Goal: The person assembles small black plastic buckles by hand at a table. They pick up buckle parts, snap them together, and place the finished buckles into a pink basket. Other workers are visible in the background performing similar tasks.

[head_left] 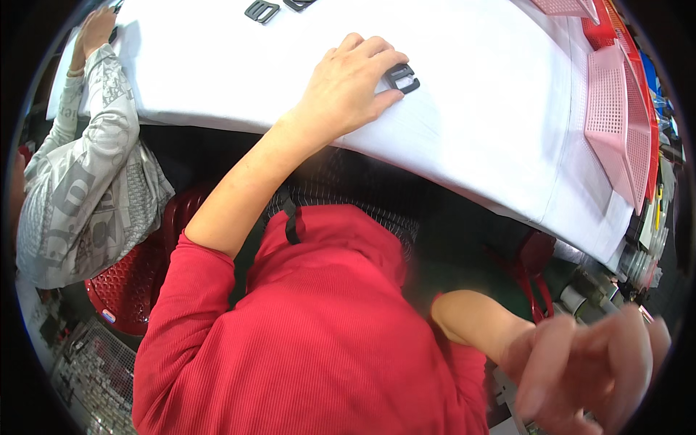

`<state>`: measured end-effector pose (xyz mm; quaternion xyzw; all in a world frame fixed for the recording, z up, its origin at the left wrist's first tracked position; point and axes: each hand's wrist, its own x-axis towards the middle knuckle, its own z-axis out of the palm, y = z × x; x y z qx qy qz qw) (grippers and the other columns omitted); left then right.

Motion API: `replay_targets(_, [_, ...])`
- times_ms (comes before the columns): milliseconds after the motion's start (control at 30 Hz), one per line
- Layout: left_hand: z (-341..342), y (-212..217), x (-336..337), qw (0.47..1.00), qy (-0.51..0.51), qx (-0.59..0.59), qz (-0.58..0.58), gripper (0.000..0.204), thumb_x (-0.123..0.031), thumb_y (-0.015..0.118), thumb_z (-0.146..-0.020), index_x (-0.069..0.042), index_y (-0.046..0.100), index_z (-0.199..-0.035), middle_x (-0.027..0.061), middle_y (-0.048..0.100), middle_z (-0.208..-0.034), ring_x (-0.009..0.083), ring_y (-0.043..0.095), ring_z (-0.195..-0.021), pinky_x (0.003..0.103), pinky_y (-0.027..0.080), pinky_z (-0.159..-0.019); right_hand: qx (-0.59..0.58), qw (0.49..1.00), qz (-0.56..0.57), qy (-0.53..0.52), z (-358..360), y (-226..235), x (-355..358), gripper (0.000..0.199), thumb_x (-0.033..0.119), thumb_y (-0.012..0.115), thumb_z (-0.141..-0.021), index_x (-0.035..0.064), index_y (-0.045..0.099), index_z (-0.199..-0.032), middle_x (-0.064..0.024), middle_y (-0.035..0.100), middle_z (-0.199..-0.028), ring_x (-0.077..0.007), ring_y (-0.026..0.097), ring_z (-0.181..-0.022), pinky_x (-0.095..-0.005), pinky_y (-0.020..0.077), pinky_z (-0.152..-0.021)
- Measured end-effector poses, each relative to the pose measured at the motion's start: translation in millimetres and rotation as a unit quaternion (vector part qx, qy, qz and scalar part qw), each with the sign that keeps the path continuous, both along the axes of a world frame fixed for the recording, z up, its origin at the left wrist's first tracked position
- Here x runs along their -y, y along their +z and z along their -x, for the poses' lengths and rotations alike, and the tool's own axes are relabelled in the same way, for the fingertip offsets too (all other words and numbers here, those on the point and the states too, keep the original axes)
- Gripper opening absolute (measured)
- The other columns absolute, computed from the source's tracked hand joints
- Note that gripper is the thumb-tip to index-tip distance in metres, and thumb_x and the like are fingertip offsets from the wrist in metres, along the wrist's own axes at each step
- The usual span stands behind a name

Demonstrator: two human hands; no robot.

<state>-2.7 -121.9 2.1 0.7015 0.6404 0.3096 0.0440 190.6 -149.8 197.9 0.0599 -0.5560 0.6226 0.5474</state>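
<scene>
On the white-covered table [482, 109], my left hand [351, 83] rests palm down near the front edge. Its thumb and forefinger pinch a black plastic buckle [404, 80] that lies against the cloth. My right hand [591, 366] is raised off the table at the lower right, close to the camera. Its fingers look bent but are smeared by motion, and I cannot make out anything in them. Farther off on the cloth lies a similar black slotted buckle [262, 11], beside another black piece [298, 3] cut off by the upper edge.
A pink perforated basket [607, 109] stands along the table's right side, with red edging behind it. On the left a co-worker in a grey printed top [109, 181] sits on a dark red chair [129, 293], hands on the table. Another red chair [535, 268] is under the right side.
</scene>
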Motion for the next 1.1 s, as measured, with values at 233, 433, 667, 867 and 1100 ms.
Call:
replay_targets(233, [-5.0,-2.6,-0.3,1.000,0.008,-0.010,-0.015,0.039,-0.023,0.069,-0.073,-0.007,0.058,-0.107,0.0091,0.056,-0.104,0.0261,0.051,-0.098,0.036,0.044,-0.085,0.507,0.807,-0.068,-0.293,3.2,-155.4,-58.3,0.036,0.003,0.056,-0.082,0.0042,0.053,-0.119,-0.0107,0.059,-0.110,-0.0231,0.055,-0.103,-0.0323,0.0441,-0.084])
replay_targets(433, [8.2,-11.6,-14.2,0.998,-0.033,-0.005,-0.053,0.032,-0.020,0.067,-0.076,-0.005,0.060,-0.104,0.0096,0.058,-0.101,0.0259,0.055,-0.091,0.036,0.048,-0.077,0.543,0.695,-0.270,-0.386,32.5,-192.8,-80.6,0.034,0.004,0.059,-0.076,0.0087,0.059,-0.110,-0.0078,0.060,-0.096,-0.0245,0.057,-0.088,-0.0336,0.0461,-0.074])
replay_targets(667, [14.7,-12.3,-19.4,0.994,-0.059,0.015,-0.095,0.026,-0.008,0.060,-0.076,-0.004,0.060,-0.102,0.0079,0.060,-0.096,0.0243,0.057,-0.086,0.034,0.050,-0.073,0.477,0.650,-0.381,-0.453,53.9,-197.0,-102.0,0.014,0.009,0.065,-0.073,0.0087,0.064,-0.086,-0.0014,0.059,-0.073,-0.0174,0.058,-0.067,-0.0304,0.0447,-0.058])
replay_targets(867, [16.4,-16.0,-21.4,0.995,-0.059,0.024,-0.080,0.030,-0.001,0.055,-0.072,-0.004,0.059,-0.101,0.0073,0.060,-0.095,0.0222,0.057,-0.085,0.032,0.051,-0.071,0.487,0.631,-0.375,-0.474,56.7,-193.6,-94.2,0.014,0.007,0.064,-0.072,0.0069,0.063,-0.086,-0.0030,0.063,-0.078,-0.0184,0.059,-0.065,-0.0296,0.0474,-0.060])
replay_targets(1100, [9.2,-16.5,-17.3,0.995,-0.052,-0.021,-0.086,0.030,-0.004,0.055,-0.072,-0.001,0.057,-0.101,0.0077,0.057,-0.089,0.0221,0.055,-0.081,0.032,0.049,-0.070,0.537,0.597,-0.389,-0.451,60.3,-186.3,-93.0,0.017,0.004,0.063,-0.069,0.0048,0.064,-0.086,-0.0035,0.065,-0.087,-0.0202,0.061,-0.073,-0.0295,0.0497,-0.063])
